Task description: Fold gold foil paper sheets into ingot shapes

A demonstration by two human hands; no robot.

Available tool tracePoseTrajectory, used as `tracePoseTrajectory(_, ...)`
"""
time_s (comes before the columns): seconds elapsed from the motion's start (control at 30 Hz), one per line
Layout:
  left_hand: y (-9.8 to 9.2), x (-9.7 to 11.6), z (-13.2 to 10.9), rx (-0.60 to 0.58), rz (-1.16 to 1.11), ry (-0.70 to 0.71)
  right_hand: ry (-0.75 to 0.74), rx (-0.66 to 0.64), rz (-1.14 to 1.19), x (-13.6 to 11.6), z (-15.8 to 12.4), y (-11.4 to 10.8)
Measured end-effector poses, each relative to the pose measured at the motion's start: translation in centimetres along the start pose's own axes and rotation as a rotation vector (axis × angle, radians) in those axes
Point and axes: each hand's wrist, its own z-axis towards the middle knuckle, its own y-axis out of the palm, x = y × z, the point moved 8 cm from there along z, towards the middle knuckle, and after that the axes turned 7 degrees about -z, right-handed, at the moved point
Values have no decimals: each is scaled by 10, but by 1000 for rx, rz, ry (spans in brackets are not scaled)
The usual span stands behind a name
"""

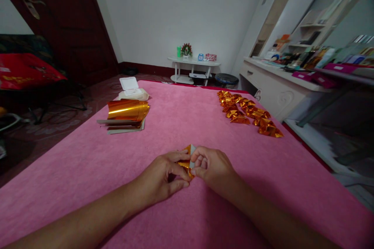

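Observation:
A small piece of gold foil paper [184,164] with a grey-white side lies partly folded on the pink cloth [181,124], between my hands. My left hand [168,173] presses and grips its left part, fingers on top and thumb at the near edge. The right edge of the paper is pinched by my right hand [212,165], its fingers curled. Fingers cover much of the paper. Toward the left back is a stack of gold foil sheets [127,111]. Several folded gold pieces [233,111] lie in rows at the right back.
An open white-lidded packet [133,91] sits behind the foil stack. Beyond the table are a low white stand [193,61] with a plant and a round dark stool [226,79]. A cluttered white dresser [271,81] stands at the right, a red bag [27,72] at the left.

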Motion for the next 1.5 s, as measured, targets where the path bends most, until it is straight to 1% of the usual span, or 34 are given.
tracePoseTrajectory(0.2,-3,-3,3,21,-40,-36,-6,-1,4,-3,-2,0)
tracePoseTrajectory(0.43,-7,-18,5,62,-95,-118,-11,-28,24,-3,-1,2)
tracePoseTrajectory(0.57,-9,-18,4,92,-85,-91,-12,-15,13,-3,-1,2)
tracePoseTrajectory(0.67,-8,-16,5,84,-88,-79,-11,-24,16,-3,-1,2)
tracePoseTrajectory(0.73,-6,-15,5,76,-79,-81,0,-30,18,-2,-1,2)
tracePoseTrajectory(0.87,-7,-15,5,119,-43,-92,10,-28,27,-1,0,2)
tracePoseTrajectory(0.93,-7,-16,5,122,-34,-93,12,-26,33,-1,-1,1)
tracePoseTrajectory(1.13,-7,-15,5,104,0,-89,17,-10,22,-1,-1,1)
tracePoseTrajectory(1.27,-10,-13,6,65,-28,-99,8,-19,94,1,-2,2)
tracePoseTrajectory(1.4,-11,-14,5,-52,-113,-65,-19,-106,244,-2,-4,-2)
tracePoseTrajectory(1.5,-15,-19,3,-70,-141,-71,-108,-192,217,-11,-8,-5)
